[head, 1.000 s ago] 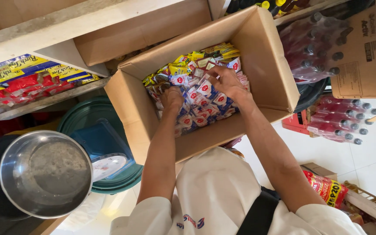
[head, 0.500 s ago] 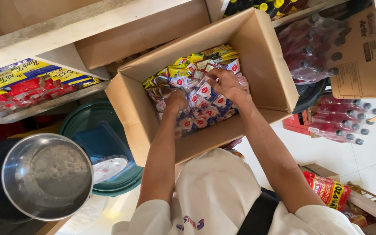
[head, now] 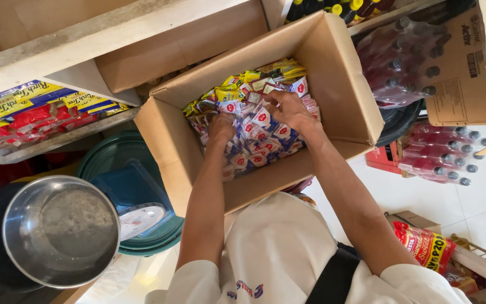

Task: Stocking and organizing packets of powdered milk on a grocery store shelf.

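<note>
An open cardboard box [head: 344, 84] sits in front of me, filled with many small sachets [head: 265, 141] in red, white, blue and yellow. Both of my hands are inside it. My left hand [head: 221, 127] is sunk into the pile on the left, fingers curled around sachets. My right hand [head: 289, 108] rests on top of the pile toward the right, fingers closed on a few sachets. Whether either hand has lifted its sachets off the pile cannot be told.
A round metal bowl [head: 60, 231] and a blue tub on green lids [head: 133, 186] stand at the left. Shelves hold yellow and red packets [head: 29, 112]. Shrink-wrapped bottle packs [head: 440, 155] and another carton [head: 462, 73] stand at the right, with a red bag [head: 426, 245] below.
Both hands stay in the box with only small finger shifts among the sachets. The view has moved slightly.
</note>
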